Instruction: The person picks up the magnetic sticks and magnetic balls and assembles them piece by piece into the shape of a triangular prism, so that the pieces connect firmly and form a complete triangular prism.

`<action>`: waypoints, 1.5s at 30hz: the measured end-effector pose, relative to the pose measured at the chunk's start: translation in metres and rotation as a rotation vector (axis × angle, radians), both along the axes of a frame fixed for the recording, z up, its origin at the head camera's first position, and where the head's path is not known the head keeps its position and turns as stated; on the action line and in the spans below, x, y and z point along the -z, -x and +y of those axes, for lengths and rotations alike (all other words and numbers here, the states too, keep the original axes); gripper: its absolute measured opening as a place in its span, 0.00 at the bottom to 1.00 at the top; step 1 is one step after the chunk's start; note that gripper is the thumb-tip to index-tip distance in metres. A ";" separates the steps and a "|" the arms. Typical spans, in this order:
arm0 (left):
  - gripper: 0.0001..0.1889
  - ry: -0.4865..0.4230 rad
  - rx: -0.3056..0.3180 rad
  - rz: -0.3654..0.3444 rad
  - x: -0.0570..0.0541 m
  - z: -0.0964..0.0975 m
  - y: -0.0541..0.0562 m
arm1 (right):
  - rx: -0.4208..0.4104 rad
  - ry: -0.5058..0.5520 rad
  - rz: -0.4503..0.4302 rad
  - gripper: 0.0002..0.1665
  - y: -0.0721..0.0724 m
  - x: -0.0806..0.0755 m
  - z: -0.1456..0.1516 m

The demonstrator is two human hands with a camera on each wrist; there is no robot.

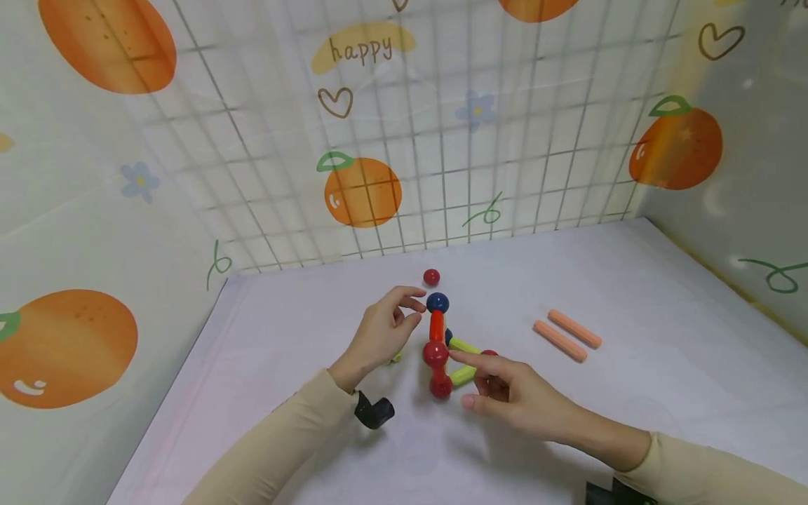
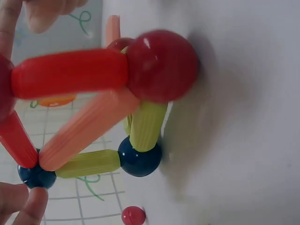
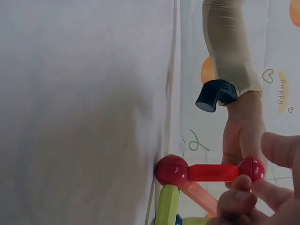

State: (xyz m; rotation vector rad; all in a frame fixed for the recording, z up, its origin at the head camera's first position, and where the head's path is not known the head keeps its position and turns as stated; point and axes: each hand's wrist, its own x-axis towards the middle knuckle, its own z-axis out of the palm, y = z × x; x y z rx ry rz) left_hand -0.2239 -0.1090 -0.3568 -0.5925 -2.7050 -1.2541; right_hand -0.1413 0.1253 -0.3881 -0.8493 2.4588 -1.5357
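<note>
Magnetic-style rods and balls form a standing frame on the table. My left hand [image 1: 384, 328] is at its upper blue ball [image 1: 438, 303], thumb and fingertips bent loosely beside it; in the left wrist view the fingertips [image 2: 33, 201] appear to touch that ball. My right hand [image 1: 527, 396] extends its index finger to the upper red ball [image 1: 435, 353], its other fingers curled in. Red rods [image 2: 70, 72], a salmon rod [image 2: 89, 129] and yellow-green rods [image 2: 89, 164] link the balls. A lower red ball [image 2: 161, 65] and lower blue ball [image 2: 139, 157] sit at the base.
A loose red ball [image 1: 432, 277] lies behind the frame. Two salmon rods [image 1: 560, 341] lie side by side to the right. A small yellow-green piece [image 1: 395, 358] shows partly beside the left wrist. A wire grid [image 1: 442, 168] stands behind the patterned sheet.
</note>
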 end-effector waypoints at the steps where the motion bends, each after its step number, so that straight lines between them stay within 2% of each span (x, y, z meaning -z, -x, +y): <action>1: 0.19 -0.005 0.006 -0.020 0.000 0.001 0.000 | -0.005 -0.007 0.002 0.34 0.000 0.000 -0.001; 7: 0.18 -0.063 0.085 -0.166 0.001 0.003 0.003 | -0.004 -0.059 0.003 0.37 0.005 0.000 -0.002; 9: 0.18 -0.093 0.118 -0.208 0.002 0.002 0.004 | 0.029 -0.076 0.007 0.37 0.008 -0.001 0.001; 11: 0.19 -0.099 0.123 -0.227 0.003 -0.001 0.004 | 0.081 -0.082 -0.002 0.36 0.012 -0.005 0.004; 14: 0.19 -0.015 0.072 -0.176 0.004 -0.011 0.004 | 0.161 -0.090 -0.023 0.35 0.017 -0.011 0.011; 18: 0.18 0.217 -0.053 -0.064 0.016 -0.039 0.009 | 0.212 -0.100 -0.041 0.35 0.020 -0.014 0.019; 20: 0.20 0.302 -0.093 -0.046 0.025 -0.055 0.013 | 0.215 -0.109 -0.042 0.35 0.021 -0.014 0.021; 22: 0.22 0.337 -0.116 -0.066 0.032 -0.066 0.016 | 0.224 -0.119 -0.043 0.34 0.022 -0.012 0.023; 25: 0.21 0.354 -0.107 -0.089 0.038 -0.077 0.019 | 0.240 -0.175 -0.021 0.34 0.026 -0.010 0.026; 28: 0.17 0.366 -0.085 -0.103 0.042 -0.080 0.021 | 0.250 -0.317 0.002 0.32 0.032 -0.006 0.029; 32: 0.12 0.410 -0.068 -0.087 0.043 -0.081 0.020 | 0.242 -0.474 -0.031 0.27 0.034 0.001 0.029; 36: 0.10 0.465 -0.060 -0.067 0.043 -0.084 0.018 | 0.257 -0.479 -0.048 0.22 0.032 0.005 0.026; 45: 0.11 0.529 -0.006 -0.102 0.038 -0.084 0.006 | 0.274 -0.476 -0.040 0.17 0.029 0.007 0.015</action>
